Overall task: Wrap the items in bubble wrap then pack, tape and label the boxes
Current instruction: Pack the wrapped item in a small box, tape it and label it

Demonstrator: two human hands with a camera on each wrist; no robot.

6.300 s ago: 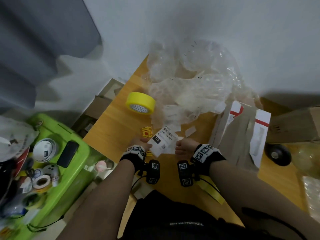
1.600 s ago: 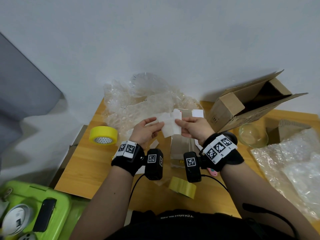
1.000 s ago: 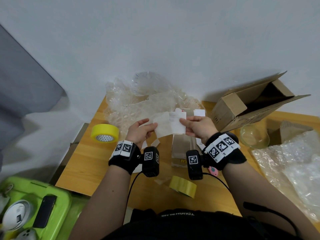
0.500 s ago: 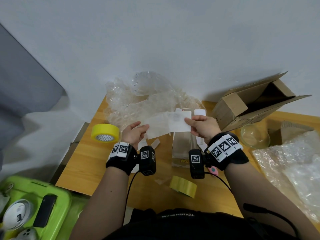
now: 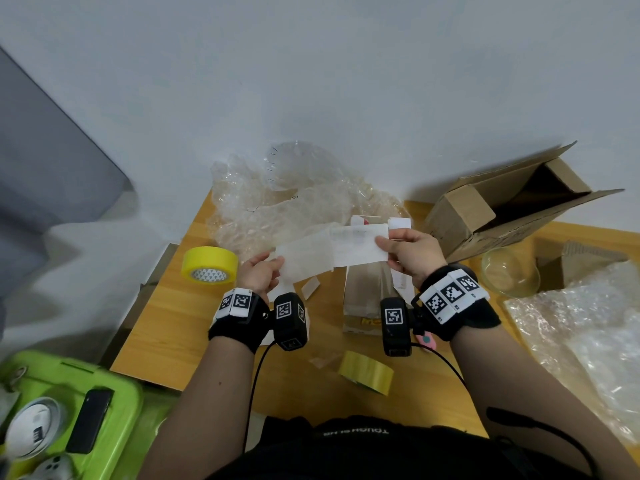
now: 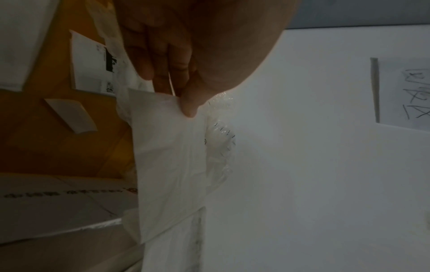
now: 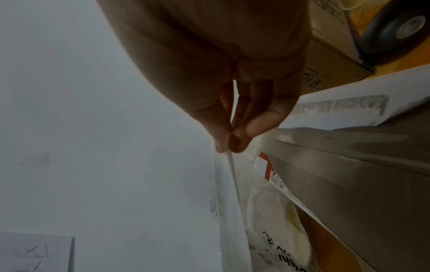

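Observation:
I hold a shipping label in the air above a flat taped box (image 5: 372, 289) on the wooden table (image 5: 180, 317). My right hand (image 5: 382, 243) pinches the right end of the white label (image 5: 360, 244) between thumb and fingers. My left hand (image 5: 274, 264) pinches the left end of its translucent backing sheet (image 5: 304, 261), which is peeled most of the way off. In the left wrist view, thumb and fingers (image 6: 188, 108) clamp the backing sheet (image 6: 170, 156). The right wrist view shows the label (image 7: 232, 184) edge-on below the pinching fingertips (image 7: 239, 141).
An open cardboard box (image 5: 502, 209) lies on its side at the back right, with a glass bowl (image 5: 509, 275) in front of it. Bubble wrap (image 5: 294, 209) is heaped at the back, with more bubble wrap (image 5: 588, 334) on the right. Yellow tape (image 5: 209, 265), a clear tape roll (image 5: 367, 372), and a green bin (image 5: 69, 403) sit left and near.
Over the last second my hands have drawn apart, left hand going left and down, and the backing has peeled further off the label. Earlier both hands picked the label up from the table.

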